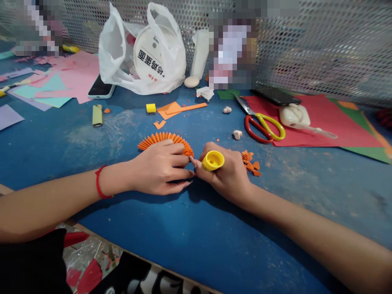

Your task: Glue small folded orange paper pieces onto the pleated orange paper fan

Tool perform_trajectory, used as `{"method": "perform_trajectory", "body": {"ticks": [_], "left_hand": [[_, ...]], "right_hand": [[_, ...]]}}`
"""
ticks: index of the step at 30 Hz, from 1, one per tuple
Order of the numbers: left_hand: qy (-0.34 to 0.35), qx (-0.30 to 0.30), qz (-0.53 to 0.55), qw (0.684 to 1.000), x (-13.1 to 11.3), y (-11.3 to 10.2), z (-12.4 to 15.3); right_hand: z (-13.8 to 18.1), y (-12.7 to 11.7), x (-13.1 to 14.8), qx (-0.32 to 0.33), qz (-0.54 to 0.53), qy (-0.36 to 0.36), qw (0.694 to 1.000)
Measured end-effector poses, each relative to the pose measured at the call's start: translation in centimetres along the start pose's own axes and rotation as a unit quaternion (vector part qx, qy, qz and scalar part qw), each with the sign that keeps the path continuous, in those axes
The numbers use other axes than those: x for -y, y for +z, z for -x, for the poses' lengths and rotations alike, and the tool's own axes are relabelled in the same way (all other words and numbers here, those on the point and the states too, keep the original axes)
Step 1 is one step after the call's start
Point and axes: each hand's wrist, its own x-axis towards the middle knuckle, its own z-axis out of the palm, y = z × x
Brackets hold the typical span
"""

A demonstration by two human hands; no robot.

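An orange pleated paper fan (159, 139) lies on the blue table (183, 228). My left hand (159, 168) rests on it with the fingers curled down, pressing the folds. My right hand (228, 173) is closed around a small yellow roll, likely tape (212, 160), with its fingertips meeting the left hand's fingertips at the fan's right end. A red cord bracelet (99, 182) circles my left wrist. Small orange paper scraps (251, 162) lie just right of my right hand.
Red and yellow scissors (260, 124), red and green paper sheets (330, 122), a white glue bottle (295, 116) and a dark phone (277, 97) lie at right. A white plastic bag (143, 53), a phone (99, 87), a lighter (97, 115), orange strips (174, 109) and pastel papers (61, 81) sit behind. A mesh wall (321, 45) closes the back.
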Motion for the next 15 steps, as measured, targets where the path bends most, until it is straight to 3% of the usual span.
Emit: {"method": "perform_trajectory", "body": {"ticks": [5,15], "left_hand": [[0.042,0.022,-0.054,0.997,-0.12,-0.49,-0.02],[0.037,0.026,-0.055,0.997,-0.12,-0.31,-0.15]], "right_hand": [[0.18,0.04,-0.2,-0.022,0.015,-0.029,0.999],[0.27,0.2,-0.62,-0.043,0.017,-0.041,0.998]]}}
